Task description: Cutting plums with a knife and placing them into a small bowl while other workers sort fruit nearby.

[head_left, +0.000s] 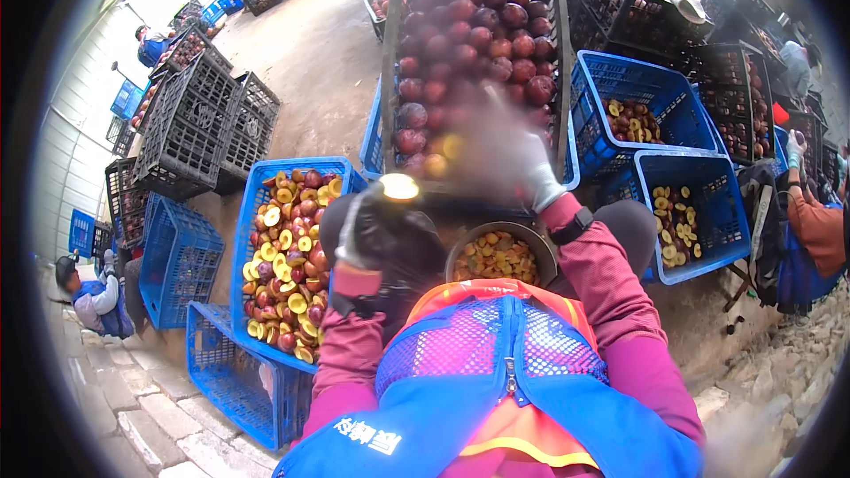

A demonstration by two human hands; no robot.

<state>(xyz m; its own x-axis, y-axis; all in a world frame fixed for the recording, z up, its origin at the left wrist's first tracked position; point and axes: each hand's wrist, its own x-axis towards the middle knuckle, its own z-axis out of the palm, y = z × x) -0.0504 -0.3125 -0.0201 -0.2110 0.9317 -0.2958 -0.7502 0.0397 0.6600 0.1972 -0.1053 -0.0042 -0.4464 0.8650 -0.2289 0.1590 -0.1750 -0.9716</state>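
A black plastic crate point(563, 73) of whole dark red plums point(479, 38) stands before me. My right hand point(514, 153), in a pale glove, is over its near right part, blurred by motion; its fingers and any hold cannot be made out. My left hand point(378, 219), gloved too, is above my knee, with a bright yellow cut plum half point(399, 186) at its fingers. Between my knees a round pot point(550, 265) holds small yellow-orange fruit pieces point(497, 257). Left of my left hand, a blue plastic crate point(240, 245) is full of plum halves point(285, 265), yellow flesh showing on many.
Blue crates point(641, 60) point(737, 212) with some plum halves stand at the right, near stacked black crates point(720, 99) of plums. Black crates point(192, 119) and blue crates point(179, 259) are at the left. An empty-looking blue crate point(232, 372) lies lower left. Other people work around.
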